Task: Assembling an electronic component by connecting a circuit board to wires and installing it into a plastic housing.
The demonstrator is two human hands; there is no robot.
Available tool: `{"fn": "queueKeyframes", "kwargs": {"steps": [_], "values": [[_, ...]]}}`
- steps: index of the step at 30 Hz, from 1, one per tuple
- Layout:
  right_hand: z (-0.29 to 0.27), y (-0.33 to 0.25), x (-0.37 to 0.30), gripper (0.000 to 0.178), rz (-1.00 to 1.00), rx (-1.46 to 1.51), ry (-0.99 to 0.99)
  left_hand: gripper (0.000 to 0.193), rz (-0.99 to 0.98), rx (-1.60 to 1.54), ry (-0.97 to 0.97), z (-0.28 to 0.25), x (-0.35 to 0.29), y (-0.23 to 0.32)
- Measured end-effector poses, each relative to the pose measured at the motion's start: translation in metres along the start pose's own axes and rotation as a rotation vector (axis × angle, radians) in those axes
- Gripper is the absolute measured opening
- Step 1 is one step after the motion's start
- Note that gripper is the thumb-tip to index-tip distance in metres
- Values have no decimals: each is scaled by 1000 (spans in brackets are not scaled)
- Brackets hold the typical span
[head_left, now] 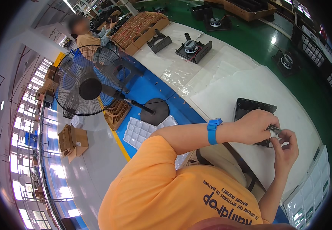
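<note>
My left hand (255, 125), with a blue wristband (214, 130) on its wrist, reaches over an open black plastic housing (255, 103). Its fingers are closed on a small part (274, 132), pale with a darker metallic side; its kind is too small to make out. My right hand (286, 152) comes from the lower right, thumb and fingers bent in a pinch at the same part. The two hands meet above the right side of the housing and hide much of its inside. The housing lies on the white-covered bench (231, 86).
Farther along the bench are a black housing with a round speaker (191, 46), a smaller black frame (160, 43) and a divided cardboard box (141, 30). More speakers (286, 61) lie on the green surface beyond. A white compartment tray (307, 195) sits at right. A standing fan (90, 89) and a person (91, 42) are at left.
</note>
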State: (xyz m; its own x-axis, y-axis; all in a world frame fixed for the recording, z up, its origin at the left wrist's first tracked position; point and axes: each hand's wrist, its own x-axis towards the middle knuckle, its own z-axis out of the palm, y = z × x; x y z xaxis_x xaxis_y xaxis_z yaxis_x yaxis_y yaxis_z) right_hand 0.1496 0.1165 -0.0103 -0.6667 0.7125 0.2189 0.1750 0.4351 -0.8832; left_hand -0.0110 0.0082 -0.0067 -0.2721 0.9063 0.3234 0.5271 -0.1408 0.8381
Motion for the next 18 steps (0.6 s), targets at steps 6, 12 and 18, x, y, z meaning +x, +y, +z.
{"fn": "queueKeyframes", "kwargs": {"steps": [6,12,18], "values": [[-9,12,-4,22,72,19,-61,18,3,-3,-42,2,3,2],[-14,3,9,21,-142,-225,-79,29,-285,-72,-106,-6,10,12],[-29,35,50,28,21,185,-367,33,-426,-475,-34,-7,41,12]]}}
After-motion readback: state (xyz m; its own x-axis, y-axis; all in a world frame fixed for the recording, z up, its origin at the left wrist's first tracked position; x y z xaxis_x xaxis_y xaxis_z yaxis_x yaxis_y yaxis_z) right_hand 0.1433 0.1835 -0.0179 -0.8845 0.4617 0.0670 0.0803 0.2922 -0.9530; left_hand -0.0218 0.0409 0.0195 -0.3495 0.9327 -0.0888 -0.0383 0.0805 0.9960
